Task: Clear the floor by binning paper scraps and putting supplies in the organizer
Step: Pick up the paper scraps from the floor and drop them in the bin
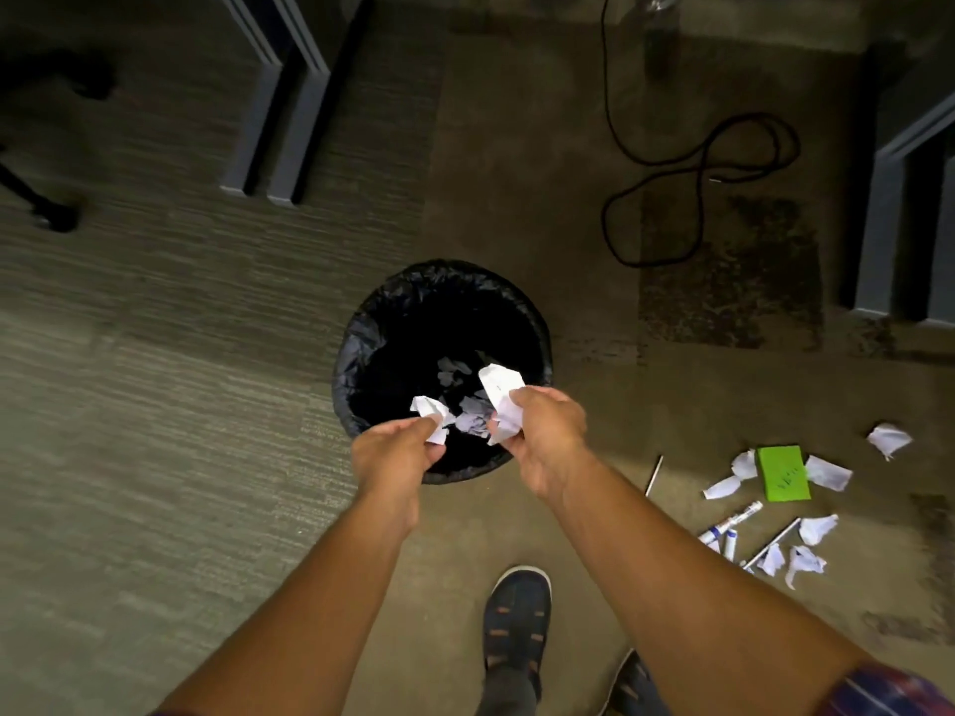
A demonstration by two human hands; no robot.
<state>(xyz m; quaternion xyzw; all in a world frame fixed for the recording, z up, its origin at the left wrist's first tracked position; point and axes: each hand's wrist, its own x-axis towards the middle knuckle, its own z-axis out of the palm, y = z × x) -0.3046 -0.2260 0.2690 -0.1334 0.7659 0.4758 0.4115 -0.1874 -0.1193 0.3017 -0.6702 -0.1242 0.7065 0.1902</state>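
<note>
A round black bin (362,348) with a dark liner stands on the carpet, with several paper scraps (449,372) lying at its bottom. Over its near rim, my left hand (395,452) pinches a small crumpled white scrap (431,408). My right hand (542,436) grips a larger crumpled white paper (500,392) just beside it. On the floor at the lower right lie several more white scraps (827,472), a green sticky-note pad (783,472), markers (731,524) and a thin pen (772,542). No organizer is in view.
A black cable (697,173) coils on the floor behind the bin at the right. Grey desk legs (281,131) stand at the back left, another desk frame (889,214) at the right. A chair base (51,214) is at far left. My shoe (517,622) is below the bin.
</note>
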